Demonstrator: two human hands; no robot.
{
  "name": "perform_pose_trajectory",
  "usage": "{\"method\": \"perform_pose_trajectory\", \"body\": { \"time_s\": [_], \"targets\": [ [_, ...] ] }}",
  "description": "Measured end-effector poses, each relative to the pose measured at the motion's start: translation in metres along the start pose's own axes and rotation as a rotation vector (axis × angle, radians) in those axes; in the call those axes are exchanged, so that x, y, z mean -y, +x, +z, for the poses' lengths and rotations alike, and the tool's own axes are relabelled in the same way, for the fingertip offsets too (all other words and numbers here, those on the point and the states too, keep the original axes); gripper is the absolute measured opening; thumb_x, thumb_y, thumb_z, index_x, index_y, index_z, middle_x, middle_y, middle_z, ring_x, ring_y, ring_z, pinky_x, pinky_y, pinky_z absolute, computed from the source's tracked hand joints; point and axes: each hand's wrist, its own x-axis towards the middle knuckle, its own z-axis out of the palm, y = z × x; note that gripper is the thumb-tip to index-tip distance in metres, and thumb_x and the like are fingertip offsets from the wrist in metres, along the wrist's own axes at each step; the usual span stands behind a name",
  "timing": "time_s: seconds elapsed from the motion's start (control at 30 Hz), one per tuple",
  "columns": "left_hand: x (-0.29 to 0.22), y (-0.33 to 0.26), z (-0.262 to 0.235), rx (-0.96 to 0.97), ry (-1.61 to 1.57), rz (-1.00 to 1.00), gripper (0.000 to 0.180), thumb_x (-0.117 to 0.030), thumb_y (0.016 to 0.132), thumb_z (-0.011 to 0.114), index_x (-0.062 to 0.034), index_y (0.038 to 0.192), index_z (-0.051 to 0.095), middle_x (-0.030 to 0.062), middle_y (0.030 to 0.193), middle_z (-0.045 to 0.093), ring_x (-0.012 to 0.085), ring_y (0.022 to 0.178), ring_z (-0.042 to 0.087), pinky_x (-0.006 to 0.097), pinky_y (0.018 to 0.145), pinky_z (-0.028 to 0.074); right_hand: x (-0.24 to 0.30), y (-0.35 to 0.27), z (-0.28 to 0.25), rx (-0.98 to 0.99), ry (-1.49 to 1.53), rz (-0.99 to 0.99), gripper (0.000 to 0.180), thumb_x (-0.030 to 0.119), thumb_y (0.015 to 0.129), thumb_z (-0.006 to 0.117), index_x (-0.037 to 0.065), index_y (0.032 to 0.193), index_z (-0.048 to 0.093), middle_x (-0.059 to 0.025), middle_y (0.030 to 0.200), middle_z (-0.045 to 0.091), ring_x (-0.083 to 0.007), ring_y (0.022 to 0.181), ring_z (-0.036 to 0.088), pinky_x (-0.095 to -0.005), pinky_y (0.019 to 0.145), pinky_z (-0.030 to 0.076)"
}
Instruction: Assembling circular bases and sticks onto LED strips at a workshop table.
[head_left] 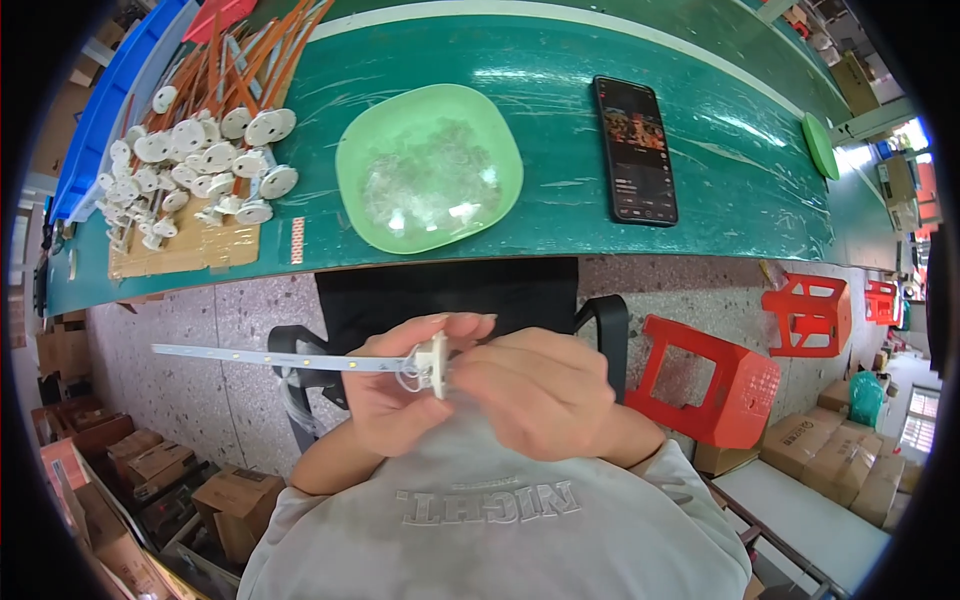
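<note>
Right now we hold a thin white strip (285, 358) close to our chest, below the near edge of the green table (620, 190). Our left hand (400, 385) pinches it near its right end, fingers curled narrow around it, while the strip runs out to the left. Our right hand (535, 390) presses a small white disc (432, 362) at that end, fingertips closed on it. We judge the step in hand to be fitting the disc onto the strip's tip. Seating it fully would call for a steady push along the strip with the left hand bracing.

Far on the table sits a green bowl (352, 150) of clear small parts, with a phone (635, 150) to its right. At far left, a pile (190, 150) of strips with white discs rests on cardboard (170, 255). A red stool (720, 385) stands on the floor to our right.
</note>
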Motion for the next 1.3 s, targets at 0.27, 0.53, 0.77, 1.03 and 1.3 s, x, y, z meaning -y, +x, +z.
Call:
{"method": "perform_pose_trajectory", "body": {
  "time_s": [0.27, 0.53, 0.77, 1.03, 1.3],
  "targets": [
    [-0.006, -0.003, 0.003, -0.009, -0.018, -0.049, 0.070, -0.017, 0.087, 0.075, -0.0018, 0.143, 0.037, 0.0225, 0.133, 0.053, 0.0393, 0.128, 0.051, 0.055, 0.112, 0.035, -0.003, -0.003, 0.006, 0.007, -0.018, -0.110, 0.031, 0.007, 0.059, 0.068, -0.005, 0.088, 0.065, -0.0129, 0.084, 0.067, -0.0229, 0.070, 0.065, -0.0299, 0.057, 0.055],
    [-0.023, 0.006, 0.005, -0.072, -0.008, -0.206, 0.062, -0.023, 0.081, 0.080, 0.0022, 0.130, 0.051, 0.0246, 0.116, 0.064, 0.0400, 0.114, 0.061, 0.057, 0.106, 0.041, -0.010, -0.001, 0.000, 0.031, 0.117, -0.087, 0.025, -0.003, 0.059, 0.072, -0.003, 0.084, 0.070, -0.0127, 0.080, 0.069, -0.0252, 0.068, 0.067, -0.0315, 0.062, 0.058],
    [-0.019, 0.007, -0.002, 0.031, -0.207, -0.198, 0.055, -0.004, 0.078, 0.074, 0.0148, 0.126, 0.055, 0.0301, 0.121, 0.062, 0.0434, 0.122, 0.055, 0.053, 0.107, 0.041, -0.012, -0.005, 0.003, 0.006, 0.242, -0.089, 0.019, 0.002, 0.066, 0.074, -0.004, 0.083, 0.068, -0.0115, 0.073, 0.065, -0.0190, 0.055, 0.060, -0.0263, 0.047, 0.050],
    [-0.015, 0.003, -0.008, 0.069, -0.134, -0.150, 0.058, -0.003, 0.074, 0.077, 0.0132, 0.125, 0.056, 0.0275, 0.121, 0.064, 0.0408, 0.120, 0.059, 0.053, 0.108, 0.040, -0.012, -0.007, 0.010, -0.038, 0.260, -0.096, 0.020, 0.001, 0.064, 0.075, -0.004, 0.082, 0.069, -0.0125, 0.072, 0.066, -0.0204, 0.056, 0.062, -0.0267, 0.050, 0.053],
    [-0.013, -0.001, -0.005, 0.027, -0.170, -0.146, 0.056, -0.002, 0.074, 0.076, 0.0127, 0.125, 0.057, 0.0280, 0.119, 0.064, 0.0383, 0.117, 0.061, 0.051, 0.107, 0.042, -0.012, -0.015, 0.007, 0.072, 0.260, -0.047, 0.026, -0.005, 0.061, 0.077, 0.000, 0.086, 0.073, -0.0116, 0.080, 0.072, -0.0234, 0.067, 0.071, -0.0271, 0.063, 0.057]
  ]
}}
